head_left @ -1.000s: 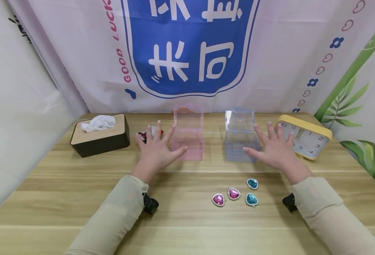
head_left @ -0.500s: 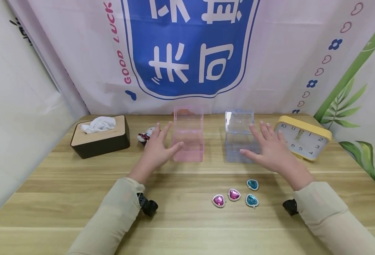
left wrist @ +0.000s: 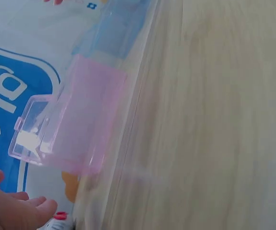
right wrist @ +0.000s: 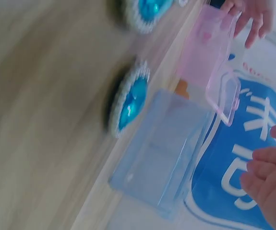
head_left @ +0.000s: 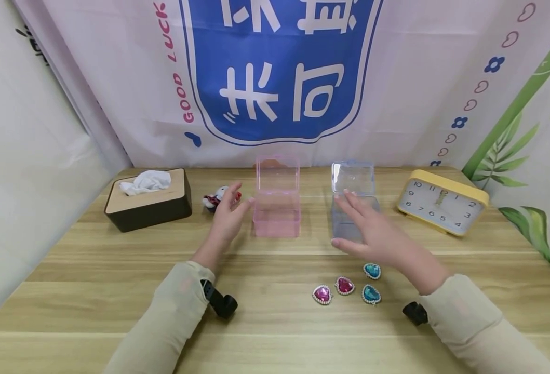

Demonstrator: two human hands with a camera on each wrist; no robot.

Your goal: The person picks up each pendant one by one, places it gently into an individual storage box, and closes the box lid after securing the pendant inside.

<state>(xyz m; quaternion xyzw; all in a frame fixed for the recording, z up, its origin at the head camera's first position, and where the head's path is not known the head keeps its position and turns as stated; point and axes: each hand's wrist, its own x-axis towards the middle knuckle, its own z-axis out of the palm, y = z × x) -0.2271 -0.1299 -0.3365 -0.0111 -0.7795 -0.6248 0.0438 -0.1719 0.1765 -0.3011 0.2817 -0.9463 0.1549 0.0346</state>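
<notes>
My left hand (head_left: 225,222) hovers beside the clear pink box (head_left: 277,223), its fingers loosely spread and holding nothing. In front of and over the clear blue box (head_left: 339,218) is my right hand (head_left: 379,236), fingers extended, also with nothing in it. Both boxes stand with their lids up; in the left wrist view the pink box (left wrist: 85,120) looks bare inside. Two pink heart-shaped gems (head_left: 322,294) with beaded rims lie on the table, next to two blue heart-shaped gems (head_left: 371,294). The right wrist view shows one blue gem (right wrist: 132,103) near the blue box (right wrist: 159,148).
A tissue box (head_left: 146,202) stands at the back left, with a small plush toy (head_left: 211,200) between it and the pink box. At the right is a yellow alarm clock (head_left: 443,202). A printed cloth (head_left: 396,104) hangs behind the wooden table (head_left: 265,332).
My right hand has moved left, away from the clock and across the front of the blue box. The left hand has drawn its fingers closer together. Boxes and gems stay where they were.
</notes>
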